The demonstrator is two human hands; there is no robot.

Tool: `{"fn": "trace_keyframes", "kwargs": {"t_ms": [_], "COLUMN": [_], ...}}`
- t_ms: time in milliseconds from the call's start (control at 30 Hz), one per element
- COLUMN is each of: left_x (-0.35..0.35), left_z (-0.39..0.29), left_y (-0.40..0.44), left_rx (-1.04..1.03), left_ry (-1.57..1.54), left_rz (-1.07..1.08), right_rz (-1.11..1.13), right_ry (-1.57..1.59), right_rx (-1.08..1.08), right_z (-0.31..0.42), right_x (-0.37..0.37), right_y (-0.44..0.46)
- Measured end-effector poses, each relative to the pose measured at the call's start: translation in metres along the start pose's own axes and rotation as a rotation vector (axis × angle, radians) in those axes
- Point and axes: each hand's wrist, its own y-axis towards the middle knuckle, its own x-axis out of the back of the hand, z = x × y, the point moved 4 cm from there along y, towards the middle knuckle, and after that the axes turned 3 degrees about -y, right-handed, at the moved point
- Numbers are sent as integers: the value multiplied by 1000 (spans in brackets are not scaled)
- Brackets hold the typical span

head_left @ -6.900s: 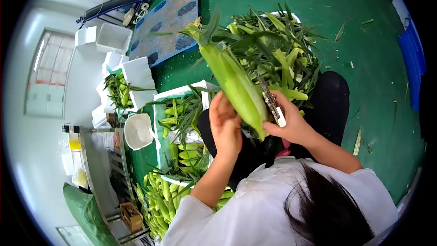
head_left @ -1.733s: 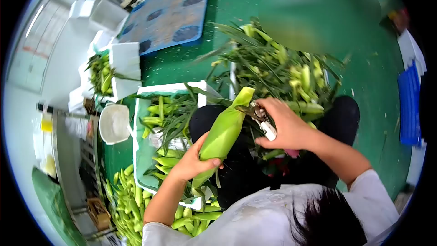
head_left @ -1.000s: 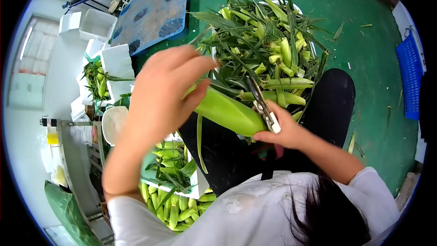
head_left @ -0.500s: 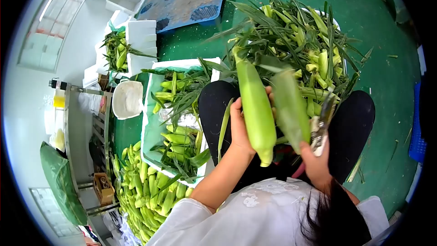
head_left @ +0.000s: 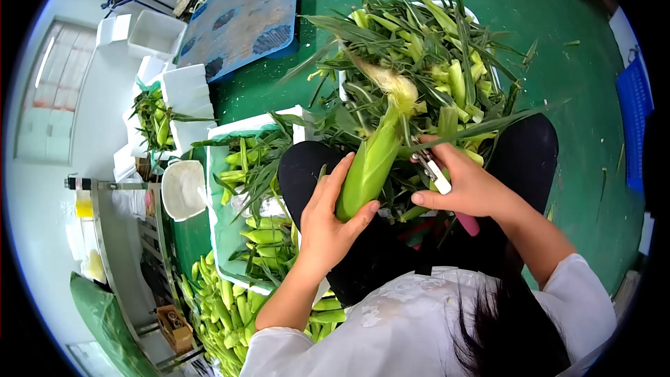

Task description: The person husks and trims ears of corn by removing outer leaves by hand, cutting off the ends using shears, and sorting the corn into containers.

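My left hand [head_left: 324, 227] is wrapped round the lower part of an ear of corn [head_left: 370, 167] in its green husk. The ear leans up and to the right, its pale silk [head_left: 394, 84] at the far end. In my right hand [head_left: 471, 181] are pruning shears [head_left: 438, 176] with a white handle. Their metal end lies beside the upper part of the ear; whether the blades touch it I cannot tell. A pink piece [head_left: 467, 223] shows below the right hand, its kind unclear.
Beyond my knees stands a white tub [head_left: 472, 17] heaped with husks and stalk pieces [head_left: 419, 42]. To the left, a foam box [head_left: 213, 223] holds corn and leaves. Husked-green ears [head_left: 223, 314] are piled below it. A white bucket [head_left: 183, 192] and a blue pallet [head_left: 244, 10] stand farther off.
The ear's silk end now shows its pale silk, and the ear leans right. A loose husk leaf has left my right hand's front. Shears have moved left toward the ear; the view has shifted.
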Motion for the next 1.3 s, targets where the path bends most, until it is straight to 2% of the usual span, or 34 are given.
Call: {"fn": "trace_keyframes", "kwargs": {"t_ms": [33, 67, 167, 200, 233, 300, 333, 433, 500, 567, 667, 800, 867, 933, 1033, 1067, 1100, 1167, 1200, 1267, 1300], "left_x": [2, 4, 7, 8, 7, 3, 1, 4, 0, -5, -11, -2, 3, 5, -1, -4, -7, -12, -16, -24, -28], "left_z": [-2, -3, -7, -6, -4, 10, 16, 20, 26, 21, 16, 16, 24, 17, 2, 8, 16, 23, 25, 23, 23], "left_y": [0, 0, 1, 3, 4, 9, 11, 11, 11, 13, 16, 17, 12, 15, 26, 26, 26, 28, 25, 22, 24], "left_rx": [-15, -29, -46, -57, -65, -44, -23, 150, 94, 28, -38, -29, -55, -118, -177, -106, -38, 50, 79, 110, 41], "left_ry": [66, 130, 189, 176, 165, -60, -181, -503, -588, -439, -179, -386, -453, -460, -275, -366, -456, -592, -640, -640, -556], "left_rz": [20, 39, 66, 77, 90, 136, 146, 190, 199, 180, 226, 255, 278, 343, 553, 608, 659, 672, 639, 576, 474], "right_rz": [-4, -49, 34, -25, 22, 112, 129, 301, 340, 338, 125, 17, 157, 344, 427, 383, 300, 153, 57, -147, -253], "right_ry": [-44, -136, -104, -171, 22, 415, 498, 846, 918, 819, 581, 702, 832, 939, 636, 467, 440, 586, 750, 1079, 1187], "right_rx": [-6, 131, 104, 167, 54, -153, -209, -307, -178, -108, -72, -255, -281, -185, 4, 16, 22, -164, -415, -266, -197], "right_z": [-7, -9, -20, -15, -19, -20, -16, -11, -11, -12, 6, 4, -8, -10, 4, 8, 10, -2, 8, -7, -3], "right_x": [-1, 0, -2, 1, 1, 0, -2, -9, -23, -27, -13, 0, -4, -11, -5, 0, 2, 4, 10, 2, -1], "right_y": [3, 6, 8, 5, -1, -13, -22, -50, -59, -59, -51, -51, -55, -57, -56, -56, -52, -51, -56, -51, -50]}}
